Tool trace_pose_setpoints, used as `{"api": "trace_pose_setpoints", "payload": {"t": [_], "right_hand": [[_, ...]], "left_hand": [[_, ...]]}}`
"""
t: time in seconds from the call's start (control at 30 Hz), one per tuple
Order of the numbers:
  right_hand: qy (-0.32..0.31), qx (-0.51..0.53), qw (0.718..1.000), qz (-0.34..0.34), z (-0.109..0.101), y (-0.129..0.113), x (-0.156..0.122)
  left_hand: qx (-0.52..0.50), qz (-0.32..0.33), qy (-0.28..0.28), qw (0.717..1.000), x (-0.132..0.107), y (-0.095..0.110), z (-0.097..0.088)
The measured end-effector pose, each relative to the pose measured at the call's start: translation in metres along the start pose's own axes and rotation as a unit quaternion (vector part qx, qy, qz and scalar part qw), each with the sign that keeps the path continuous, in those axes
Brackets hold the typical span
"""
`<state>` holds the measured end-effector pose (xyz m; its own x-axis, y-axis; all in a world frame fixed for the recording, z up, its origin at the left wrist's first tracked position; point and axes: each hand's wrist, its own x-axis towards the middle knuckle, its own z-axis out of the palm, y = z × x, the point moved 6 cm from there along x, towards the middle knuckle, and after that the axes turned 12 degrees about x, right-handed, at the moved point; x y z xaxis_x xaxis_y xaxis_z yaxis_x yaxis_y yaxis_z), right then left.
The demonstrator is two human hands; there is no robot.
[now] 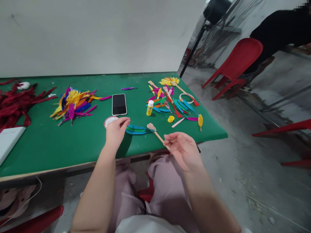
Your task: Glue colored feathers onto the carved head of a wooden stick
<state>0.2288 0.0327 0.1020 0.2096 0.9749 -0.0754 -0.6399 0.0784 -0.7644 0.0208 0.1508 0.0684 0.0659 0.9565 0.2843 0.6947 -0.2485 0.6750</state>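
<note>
My right hand (183, 150) pinches the lower end of a wooden stick (159, 137), which has a pale, lumpy head. Blue and green feathers (138, 130) fan leftward from that head, just above the table. Close to their tips is my left hand (115, 131), its thumb and fingers pressed together; anything between them is too small to make out. Partly behind that hand lies a round white object with a red rim (108, 121). Beyond the stick, a yellow glue stick (149, 109) stands upright with its white top showing, and a yellow cap (170, 119) lies nearby.
A phone (119, 104) lies on the green table (97, 145). Left of it are a pile of colourful feathers (75, 102) and dark red strips (17, 105). More feathers and sticks with tassels (167, 92) lie at the right. A red chair (234, 63) stands beyond, beside a person in black.
</note>
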Motion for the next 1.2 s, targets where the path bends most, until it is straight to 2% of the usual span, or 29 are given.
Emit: {"api": "trace_pose_setpoints", "payload": {"t": [0.17, 0.4, 0.47, 0.63, 0.73, 1.07, 1.2], "right_hand": [[0.055, -0.028, 0.998, -0.017, 0.001, -0.002, -0.004], [0.067, -0.043, 0.997, -0.016, -0.001, 0.004, -0.003], [0.057, -0.041, 0.998, 0.004, -0.002, 0.007, -0.003], [-0.014, 0.008, 0.998, 0.063, 0.004, 0.014, -0.002], [-0.023, 0.020, 0.996, 0.083, 0.004, 0.015, -0.003], [0.084, -0.031, 0.996, 0.029, -0.006, 0.013, -0.001], [0.097, -0.063, 0.993, 0.022, -0.006, 0.012, -0.001]], "left_hand": [[0.003, 0.004, -0.002, 1.000, 0.000, 0.000, 0.001], [-0.001, 0.001, -0.002, 1.000, -0.001, -0.001, 0.001], [-0.007, 0.001, -0.001, 1.000, -0.001, -0.001, 0.002], [-0.011, 0.003, 0.000, 1.000, 0.000, -0.001, 0.002], [-0.009, 0.004, -0.002, 1.000, 0.000, 0.000, 0.001], [-0.003, 0.007, -0.002, 1.000, 0.000, 0.000, 0.001], [-0.008, 0.004, -0.006, 1.000, 0.000, 0.000, 0.002]]}}
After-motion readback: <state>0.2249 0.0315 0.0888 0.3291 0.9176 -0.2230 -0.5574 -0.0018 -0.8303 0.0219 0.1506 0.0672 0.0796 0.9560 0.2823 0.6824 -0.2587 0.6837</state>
